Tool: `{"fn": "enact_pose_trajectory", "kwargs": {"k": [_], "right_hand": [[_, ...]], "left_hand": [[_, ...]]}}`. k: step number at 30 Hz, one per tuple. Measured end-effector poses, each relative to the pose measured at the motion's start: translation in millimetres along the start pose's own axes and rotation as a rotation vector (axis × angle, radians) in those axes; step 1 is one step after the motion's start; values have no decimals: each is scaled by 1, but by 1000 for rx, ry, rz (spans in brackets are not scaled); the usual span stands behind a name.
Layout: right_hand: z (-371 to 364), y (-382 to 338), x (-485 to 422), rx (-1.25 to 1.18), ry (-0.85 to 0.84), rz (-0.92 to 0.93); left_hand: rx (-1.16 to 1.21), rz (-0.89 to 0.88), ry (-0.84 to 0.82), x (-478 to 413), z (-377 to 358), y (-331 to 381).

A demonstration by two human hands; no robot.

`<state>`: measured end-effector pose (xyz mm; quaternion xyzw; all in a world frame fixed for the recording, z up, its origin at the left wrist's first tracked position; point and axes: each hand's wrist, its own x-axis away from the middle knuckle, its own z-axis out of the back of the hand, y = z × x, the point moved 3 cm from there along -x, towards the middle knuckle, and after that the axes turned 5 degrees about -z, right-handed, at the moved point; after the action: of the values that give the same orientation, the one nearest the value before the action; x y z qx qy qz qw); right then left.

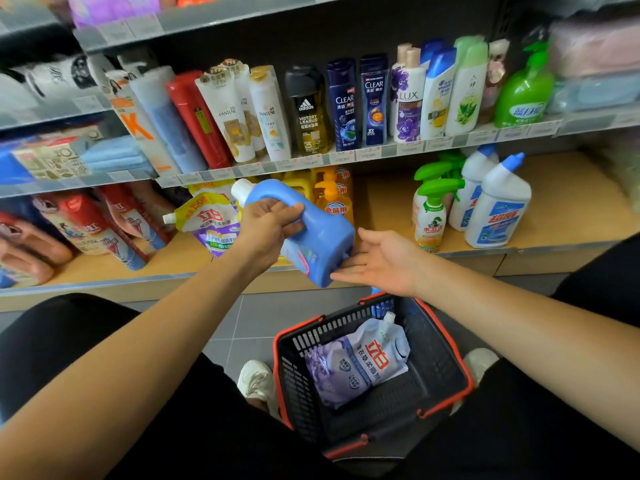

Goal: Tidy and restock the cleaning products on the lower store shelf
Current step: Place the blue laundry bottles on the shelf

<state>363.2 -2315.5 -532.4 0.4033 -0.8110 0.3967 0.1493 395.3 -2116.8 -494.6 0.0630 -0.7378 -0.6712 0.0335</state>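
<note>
My left hand grips the handle of a blue detergent bottle with a white cap, held tilted in the air in front of the lower shelf. My right hand lies open, palm up, with its fingertips touching the bottle's base. On the lower shelf stand refill pouches, orange pump bottles, green-trigger spray bottles and white toilet-cleaner bottles. A black basket with red rim sits on the floor between my knees and holds a lavender refill pouch.
The shelf above carries shampoo and body-wash bottles in a row. Red and pink detergent packs fill the lower shelf's left end. A bare wooden stretch of the lower shelf lies at the far right, behind the white bottles. Grey floor tiles lie below.
</note>
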Motion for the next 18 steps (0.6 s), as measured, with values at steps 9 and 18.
{"fn": "enact_pose_trajectory", "kwargs": {"k": [9,18], "right_hand": [[7,-13,22,173,-5,115],[11,-30,15,1040,297,733]], "left_hand": [[-75,-10,2,-5,1,-12],[-218,-66,-105,8,-8,-10]]}}
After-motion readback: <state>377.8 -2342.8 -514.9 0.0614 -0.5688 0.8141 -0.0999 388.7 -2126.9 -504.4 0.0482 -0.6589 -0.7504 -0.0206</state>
